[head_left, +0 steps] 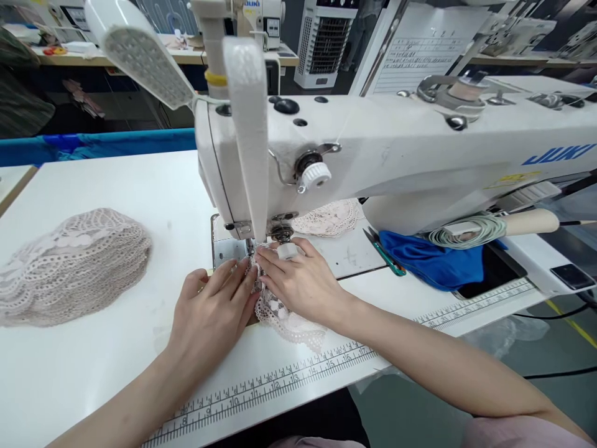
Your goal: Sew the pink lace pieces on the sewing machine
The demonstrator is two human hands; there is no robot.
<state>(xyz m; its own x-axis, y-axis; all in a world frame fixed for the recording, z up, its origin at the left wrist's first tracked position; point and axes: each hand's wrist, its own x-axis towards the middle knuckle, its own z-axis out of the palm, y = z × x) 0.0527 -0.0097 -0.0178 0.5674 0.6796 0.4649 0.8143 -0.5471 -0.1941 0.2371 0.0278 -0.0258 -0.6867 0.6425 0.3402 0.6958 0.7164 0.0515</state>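
A pale pink lace piece (291, 320) lies under the needle area of a white sewing machine (392, 137), its scalloped edge spreading toward the front. My left hand (212, 308) grips its left side, fingers bent and close to the presser foot. From the right, my right hand (303, 283) holds the lace down, its fingers reaching to the foot beside a white knob. Both sets of fingertips nearly meet there, and they partly hide the foot and the seam. Behind the needle, more lace (329, 218) rests on the machine bed.
A stack of lace pieces (88, 267) lies at left. Right of the bed are green-handled thread snips (385, 252), blue cloth (433, 261), a dark phone (501, 274) and a coil of pale cord (469, 232). A printed ruler (280, 386) runs along the front edge.
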